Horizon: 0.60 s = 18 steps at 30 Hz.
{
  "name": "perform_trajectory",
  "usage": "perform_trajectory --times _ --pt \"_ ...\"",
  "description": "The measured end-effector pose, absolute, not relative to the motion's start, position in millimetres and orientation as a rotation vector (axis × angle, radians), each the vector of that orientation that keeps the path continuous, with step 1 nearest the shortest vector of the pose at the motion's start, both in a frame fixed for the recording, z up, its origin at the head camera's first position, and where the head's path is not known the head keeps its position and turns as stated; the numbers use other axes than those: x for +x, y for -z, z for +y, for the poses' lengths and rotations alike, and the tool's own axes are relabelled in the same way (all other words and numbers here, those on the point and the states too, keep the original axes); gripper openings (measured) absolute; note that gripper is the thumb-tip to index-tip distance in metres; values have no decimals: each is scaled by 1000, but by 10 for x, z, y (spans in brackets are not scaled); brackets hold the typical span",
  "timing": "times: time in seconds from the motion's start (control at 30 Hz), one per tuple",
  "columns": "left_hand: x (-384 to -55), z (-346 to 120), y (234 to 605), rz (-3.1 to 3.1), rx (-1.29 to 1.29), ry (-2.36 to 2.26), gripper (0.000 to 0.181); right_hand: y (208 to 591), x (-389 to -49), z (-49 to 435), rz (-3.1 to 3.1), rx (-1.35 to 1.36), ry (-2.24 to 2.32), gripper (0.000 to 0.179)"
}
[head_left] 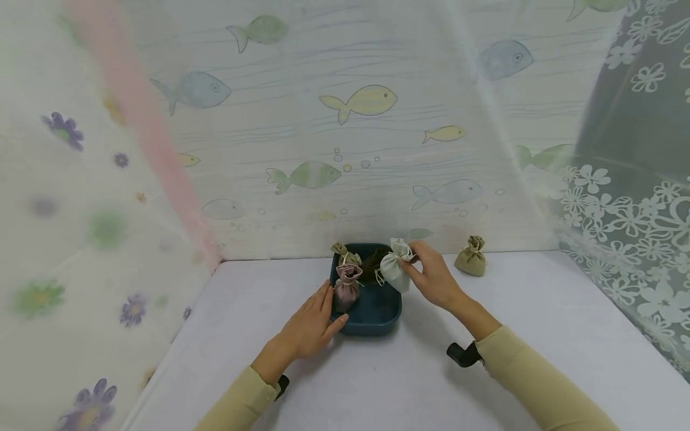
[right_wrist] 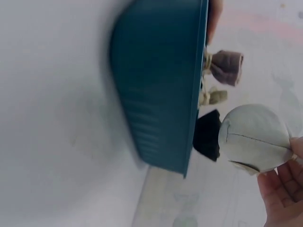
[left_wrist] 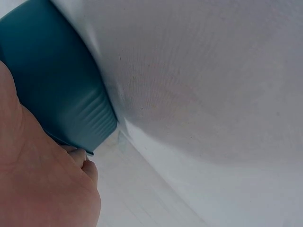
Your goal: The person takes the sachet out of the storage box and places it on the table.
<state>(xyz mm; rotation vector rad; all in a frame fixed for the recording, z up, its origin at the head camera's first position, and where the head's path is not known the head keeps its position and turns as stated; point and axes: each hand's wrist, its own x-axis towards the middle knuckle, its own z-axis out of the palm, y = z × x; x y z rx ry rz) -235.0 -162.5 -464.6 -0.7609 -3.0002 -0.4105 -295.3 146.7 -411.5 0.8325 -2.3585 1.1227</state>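
In the head view a dark blue plastic bin (head_left: 372, 328) stands on the white table. My right hand (head_left: 435, 278) pinches a white drawstring pouch (head_left: 396, 275) by its gathered neck, above the bin's right rim; the right wrist view shows its round bottom (right_wrist: 255, 137) hanging beside that rim. My left hand (head_left: 309, 326) lies against the bin's left side, fingers extended along it and thumb at the front corner. In the bin are a mauve pouch (head_left: 347, 293), an olive-green pouch (head_left: 350, 257) and a dark pouch (head_left: 372, 266).
Right of the bin, an olive drawstring pouch (head_left: 471, 257) stands near the table's back edge. A fish-printed curtain (head_left: 356, 137) hangs behind the table (head_left: 485, 383), with a flowered sheet (head_left: 97, 239) at left and white flower lace (head_left: 641, 233) at right.
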Motion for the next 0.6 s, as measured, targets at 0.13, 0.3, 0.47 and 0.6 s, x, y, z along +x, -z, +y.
perform_trajectory --times 0.13,0.3,0.47,0.6 --pt "-2352 -1626 4649 -2992 -764 419 88 4135 -2995 1587 -2342 814 -1104 22" --pt "-2372 -1630 4677 -3006 -754 393 89 4209 -3082 1763 -2339 756 -1113 20" --pt "-2365 -1625 4656 -3031 -748 382 87 4299 -3195 1926 -2383 656 -1097 17" --pt "-2352 -1609 4631 -3051 -734 364 87 4354 -3273 2022 -2396 603 -1110 17"
